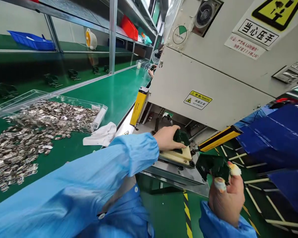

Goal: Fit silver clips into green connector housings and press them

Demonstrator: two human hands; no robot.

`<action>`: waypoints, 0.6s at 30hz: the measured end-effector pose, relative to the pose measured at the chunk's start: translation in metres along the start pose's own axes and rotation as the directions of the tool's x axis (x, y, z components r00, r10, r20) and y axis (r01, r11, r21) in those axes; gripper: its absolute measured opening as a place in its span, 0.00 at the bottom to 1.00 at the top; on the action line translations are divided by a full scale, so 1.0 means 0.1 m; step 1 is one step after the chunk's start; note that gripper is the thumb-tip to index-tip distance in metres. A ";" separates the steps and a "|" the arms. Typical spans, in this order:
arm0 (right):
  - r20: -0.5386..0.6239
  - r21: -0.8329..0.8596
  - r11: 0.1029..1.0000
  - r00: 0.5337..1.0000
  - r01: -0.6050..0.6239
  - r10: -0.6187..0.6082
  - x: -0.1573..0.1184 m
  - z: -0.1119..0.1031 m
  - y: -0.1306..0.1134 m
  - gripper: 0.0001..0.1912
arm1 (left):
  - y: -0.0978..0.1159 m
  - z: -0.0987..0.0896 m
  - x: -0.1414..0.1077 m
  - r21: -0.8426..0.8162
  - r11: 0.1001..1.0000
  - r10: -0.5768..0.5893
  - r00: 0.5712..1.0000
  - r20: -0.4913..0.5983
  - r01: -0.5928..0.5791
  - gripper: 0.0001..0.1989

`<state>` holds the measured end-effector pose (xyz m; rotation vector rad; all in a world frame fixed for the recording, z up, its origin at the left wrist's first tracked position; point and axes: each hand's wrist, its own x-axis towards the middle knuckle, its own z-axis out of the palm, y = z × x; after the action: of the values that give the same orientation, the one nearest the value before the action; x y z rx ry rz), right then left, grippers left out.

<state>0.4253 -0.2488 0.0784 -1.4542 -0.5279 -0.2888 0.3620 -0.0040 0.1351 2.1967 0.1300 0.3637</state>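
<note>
My left hand (168, 138) reaches into the opening of a grey press machine, its thumb and fingers closed round a dark green plastic part (181, 138). That part sits on a cream-coloured fixture (181, 156). Lower right, outside the machine, my right hand (228, 195) holds a second dark part (212, 166) between thumb and fingers, which have white and yellowish coverings on their tips. The undersides of both parts are hidden.
Small metal pieces (15, 155) lie heaped at the left, partly in a clear tray (99, 117), beside a white cloth (101, 134). Yellow sensor bars (139, 105) flank the machine opening. Blue bins (275, 132) stand at right. Another person's hand (151, 72) shows farther back.
</note>
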 end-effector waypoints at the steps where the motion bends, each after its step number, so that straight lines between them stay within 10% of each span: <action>1: 0.023 0.000 1.000 1.000 0.013 -0.013 0.08 0.04 0.01 0.40 | 0.01 0.00 0.02 -0.064 0.998 -0.010 1.000 -0.017 0.009 0.39; 6: 0.364 -0.091 0.995 0.931 0.044 -0.008 0.46 0.42 0.05 0.42 | -0.03 -0.49 -0.59 -0.371 0.926 0.037 0.995 -0.097 -0.070 0.30; 12: 0.713 -0.186 0.978 0.697 0.092 0.071 0.68 0.84 0.08 0.35 | -0.38 -0.86 -1.78 -0.349 0.893 -0.265 0.958 0.106 0.285 0.29; 15: 0.704 -0.282 0.942 0.706 0.184 0.073 0.65 0.77 0.10 0.37 | -0.60 -0.72 -2.01 -0.363 0.849 -0.356 0.923 0.144 0.384 0.32; 18: 0.568 -0.499 0.810 0.822 0.310 0.035 0.52 0.36 0.12 0.39 | -0.79 -0.54 -1.97 -0.366 0.856 -0.323 0.931 0.170 0.364 0.34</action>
<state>0.4694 -0.2054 0.0951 -2.1176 -1.1045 -0.1381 0.1607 0.0412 0.0615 1.7435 0.3582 0.0624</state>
